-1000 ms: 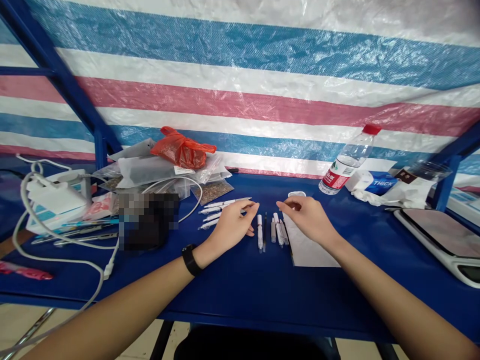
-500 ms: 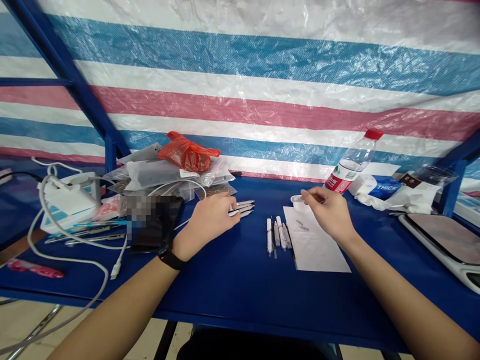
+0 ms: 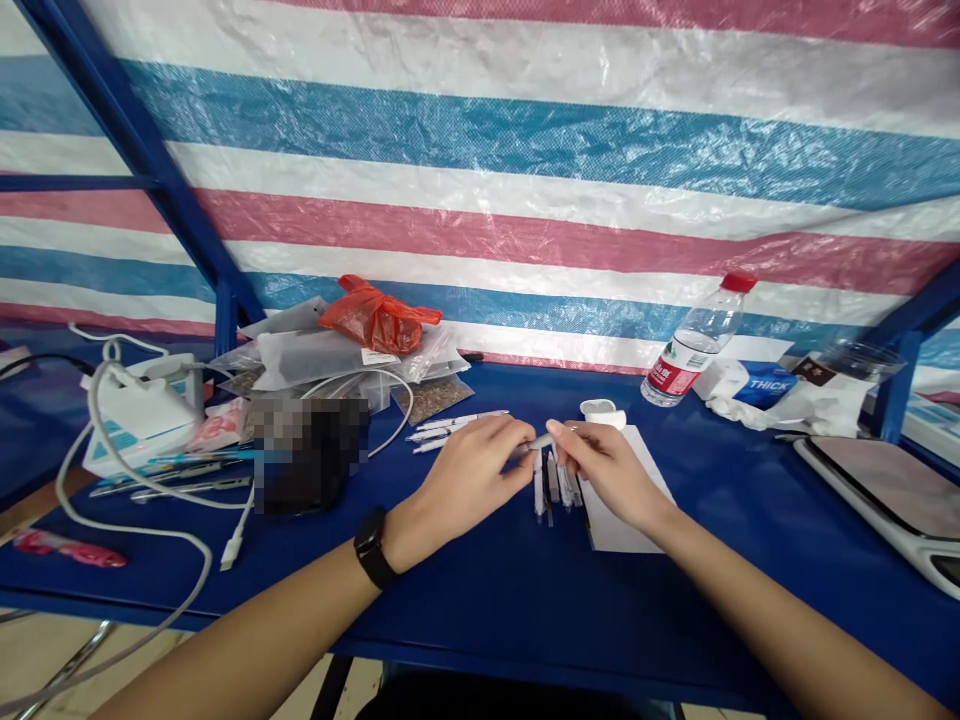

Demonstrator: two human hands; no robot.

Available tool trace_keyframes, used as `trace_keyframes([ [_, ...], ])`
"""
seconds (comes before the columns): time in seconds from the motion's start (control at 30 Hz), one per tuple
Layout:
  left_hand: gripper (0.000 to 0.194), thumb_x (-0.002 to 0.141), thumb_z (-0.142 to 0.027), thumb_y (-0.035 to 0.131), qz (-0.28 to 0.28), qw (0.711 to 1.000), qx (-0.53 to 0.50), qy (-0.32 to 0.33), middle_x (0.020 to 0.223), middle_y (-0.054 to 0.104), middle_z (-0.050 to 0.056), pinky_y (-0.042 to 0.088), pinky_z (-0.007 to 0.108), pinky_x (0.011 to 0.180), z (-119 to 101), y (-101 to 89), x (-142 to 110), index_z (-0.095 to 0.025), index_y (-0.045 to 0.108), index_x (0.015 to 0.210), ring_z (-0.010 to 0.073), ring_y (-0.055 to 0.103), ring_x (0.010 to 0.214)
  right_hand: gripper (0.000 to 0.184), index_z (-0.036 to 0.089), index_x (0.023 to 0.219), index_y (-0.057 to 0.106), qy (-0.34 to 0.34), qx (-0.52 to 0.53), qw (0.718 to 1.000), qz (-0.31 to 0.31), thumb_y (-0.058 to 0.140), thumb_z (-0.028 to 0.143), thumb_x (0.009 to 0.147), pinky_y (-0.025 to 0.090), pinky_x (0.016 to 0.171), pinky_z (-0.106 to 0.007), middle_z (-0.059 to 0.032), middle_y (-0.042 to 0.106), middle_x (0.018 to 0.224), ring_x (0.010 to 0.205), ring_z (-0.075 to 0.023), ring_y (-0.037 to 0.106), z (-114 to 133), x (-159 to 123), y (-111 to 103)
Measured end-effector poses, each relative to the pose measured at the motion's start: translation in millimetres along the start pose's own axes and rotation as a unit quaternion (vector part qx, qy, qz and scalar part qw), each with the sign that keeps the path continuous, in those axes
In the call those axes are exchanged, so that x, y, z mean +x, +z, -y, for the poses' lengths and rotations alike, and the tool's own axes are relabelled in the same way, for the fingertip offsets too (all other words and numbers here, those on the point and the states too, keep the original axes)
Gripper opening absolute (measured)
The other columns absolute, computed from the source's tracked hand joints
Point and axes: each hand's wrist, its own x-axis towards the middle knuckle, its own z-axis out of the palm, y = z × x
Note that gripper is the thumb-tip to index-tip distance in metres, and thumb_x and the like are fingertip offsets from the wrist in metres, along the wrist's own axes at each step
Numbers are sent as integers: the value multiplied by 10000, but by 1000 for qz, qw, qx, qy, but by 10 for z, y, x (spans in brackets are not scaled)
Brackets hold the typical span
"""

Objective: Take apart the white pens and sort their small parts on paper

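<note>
Presently, the left hand (image 3: 474, 475) and right hand (image 3: 616, 475) pinch a slim, pale-grey, seemingly plastic tube (image 3: 540, 442) above the blue surface (image 3: 480, 610); white paper (image 3: 619, 525) lies at its 4 o'clock. Likely light, stiff, slightly slippery; grasp near both ends.

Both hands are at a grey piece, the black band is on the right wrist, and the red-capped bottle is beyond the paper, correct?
Wrong wrist: the head view shows the black band on the left. The left hand and right hand are at a grey piece, and the red-capped bottle is beyond the paper.
</note>
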Motion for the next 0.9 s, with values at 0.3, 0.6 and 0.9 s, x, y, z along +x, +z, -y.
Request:
trace_keyframes([
  [0.3, 275, 1050, -432, 368, 63, 951, -271, -132, 656, 431, -50, 334, 264, 538, -172, 116, -72, -238, 448, 872, 126, 396, 529, 662, 251, 605, 303, -41, 43, 997, -54, 468, 833, 876, 333, 525, -288, 51, 268, 598, 540, -124, 258, 56, -33, 59],
  [0.6, 437, 889, -596, 686, 184, 740, -606, -226, 525, 253, -135, 129, 179, 420, -226, 22, -18, -245, 427, 877, 49, 135, 427, 517, 221, 703, 573, -84, 76, 993, 16, 628, 706, 874, 422, 599, -295, -6, 529, 708, 651, -160, 485, 51, 9, -171],
  [0.9, 410, 965, -562, 557, 153, 781, -569, -209, 648, 348, -81, 152, 225, 428, -97, 120, -22, -167, 559, 857, 40, 230, 460, 266, 271, 998, 753, -37, 178, 983, 1, 794, 451, 808, 512, 815, -376, -33, 711, 916, 864, -212, 646, 7, 33, -193],
])
